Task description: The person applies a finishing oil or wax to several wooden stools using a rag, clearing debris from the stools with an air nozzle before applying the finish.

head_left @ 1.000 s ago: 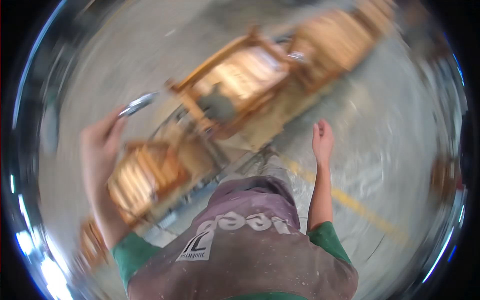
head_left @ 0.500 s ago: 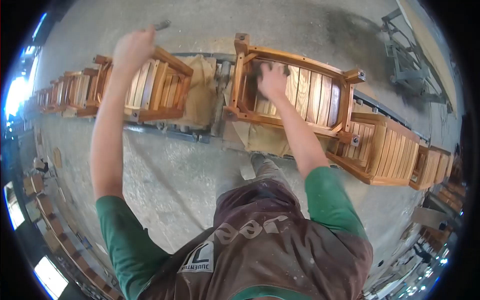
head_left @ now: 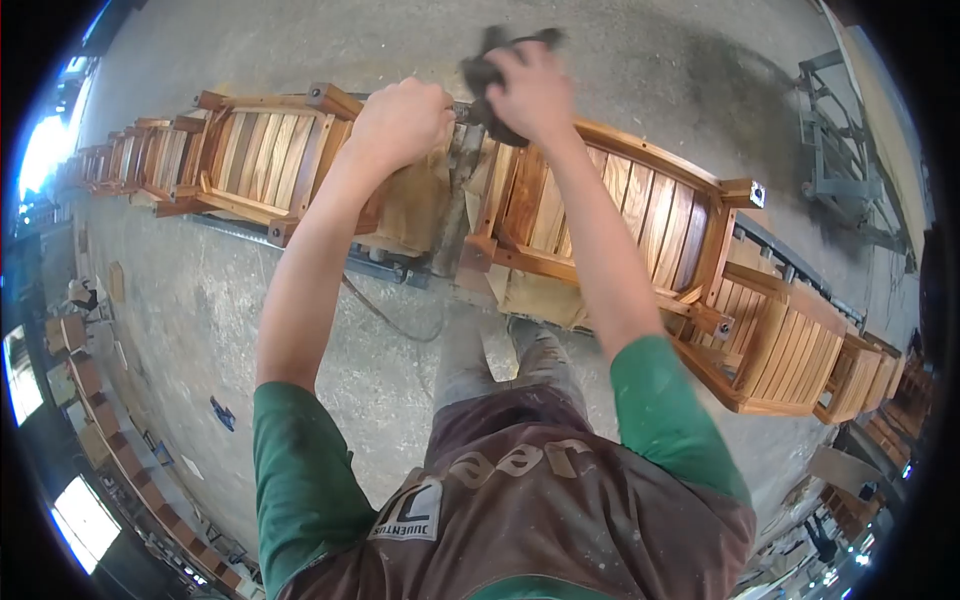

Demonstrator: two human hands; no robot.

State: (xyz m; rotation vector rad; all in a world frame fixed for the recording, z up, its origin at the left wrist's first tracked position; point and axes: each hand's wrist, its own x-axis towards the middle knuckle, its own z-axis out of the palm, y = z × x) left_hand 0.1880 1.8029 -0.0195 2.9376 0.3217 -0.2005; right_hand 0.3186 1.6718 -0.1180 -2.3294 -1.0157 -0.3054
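My right hand is closed on a dark cloth, held over the upper left corner of a slatted wooden chair. The cloth hides that corner of the frame. My left hand has its fingers curled in, level with the gap between two chairs; what it holds, if anything, is hidden. Left of it, another slatted wooden chair lies on the line with its legs pointing up.
More wooden chairs follow on the right, and others recede to the left. Brown cardboard lies on the metal conveyor between chairs. A grey metal frame stands at the upper right. A hose lies on the floor.
My right hand has moved up from the chair's slats with the dark cloth. My left hand has come right and down, toward the gap between the chairs. The view has shifted slightly.
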